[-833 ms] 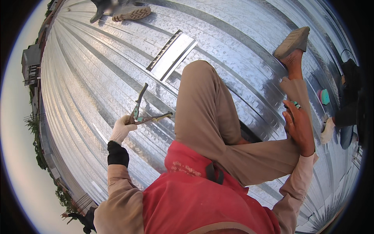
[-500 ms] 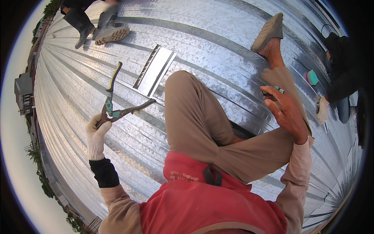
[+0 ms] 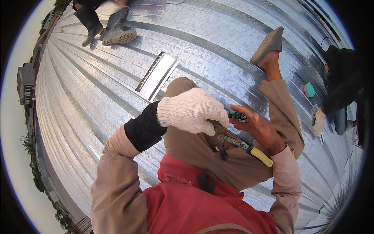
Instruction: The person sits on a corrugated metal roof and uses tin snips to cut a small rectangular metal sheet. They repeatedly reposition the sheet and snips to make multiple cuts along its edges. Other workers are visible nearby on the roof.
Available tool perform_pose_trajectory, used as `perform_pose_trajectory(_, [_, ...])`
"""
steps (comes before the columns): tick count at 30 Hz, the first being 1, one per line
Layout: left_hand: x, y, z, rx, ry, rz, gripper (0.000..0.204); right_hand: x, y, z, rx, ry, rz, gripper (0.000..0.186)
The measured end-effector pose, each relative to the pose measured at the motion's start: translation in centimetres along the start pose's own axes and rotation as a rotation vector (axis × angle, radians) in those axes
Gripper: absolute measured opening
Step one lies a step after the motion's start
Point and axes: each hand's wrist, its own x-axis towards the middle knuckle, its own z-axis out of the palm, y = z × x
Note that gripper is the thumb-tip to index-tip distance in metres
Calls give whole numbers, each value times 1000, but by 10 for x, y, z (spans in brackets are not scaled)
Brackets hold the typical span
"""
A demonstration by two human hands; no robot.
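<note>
1. Change: the left hand [image 3: 193, 111] has brought the snips [image 3: 233, 141] from over the roof sheets [image 3: 97, 97], left of the knee, to above the lap. The snips now lie between both hands, within the right hand's [image 3: 259, 126] reach.
2. Snips, position: over the trousers [image 3: 191, 144], jaw end toward the left hand, one handle running toward the right forearm. The other handle points toward the body, foreshortened; its exact spread cannot be told.
3. Left hand, state: thumb and fingers closed on the jaw end of the snips; the grips are free.
4. Right hand, state: bare, fingers partly bent and slightly parted, keeping hold of small pieces [image 3: 237, 116] near the fingertips. Their kind and count cannot be told. Whether the two hands touch cannot be told.
5. Snips, material: worn green and brown metal body; smooth yellow grip with a dark collar.
6. Pieces, material: green and dark, compact, with a glossy look.
7. Glove [image 3: 179, 109]: off-white ribbed knit, with a black band [image 3: 145, 126] around the wrist.
8. Roof sheets: silvery, mottled metal with long raised ribs, bowed by the lens. A bright, flat strip [image 3: 159, 78] with a dark notched edge lies beyond the knee.
</note>
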Motion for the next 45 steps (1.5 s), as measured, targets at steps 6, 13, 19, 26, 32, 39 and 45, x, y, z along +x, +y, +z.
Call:
perform_pose_trajectory(6, [-10,-22,0,-44,83,-42,35,7,13,-3,-97,-341,-29,116])
perform_pose_trajectory(13, [-39,-27,5,4,-18,-354,32,20,35,6,-476,-317,108,106])
perform_pose_trajectory(19, [-51,-33,5,-130,112,-424,45,38,50,13,-379,-256,161,84])
perform_pose_trajectory(26, [-50,-27,37,-600,573,-495,85,32,34,11,-265,-140,362,81])
perform_pose_trajectory(32, [-17,-18,80,-1029,840,-468,98,39,12,20,121,150,-41,83])
perform_pose_trajectory(39, [51,-14,103,-783,793,-707,94,36,46,30,-148,435,-50,67])
perform_pose_trajectory(45, [69,-22,126,-954,953,-646,82,50,73,20,-179,498,-258,79])
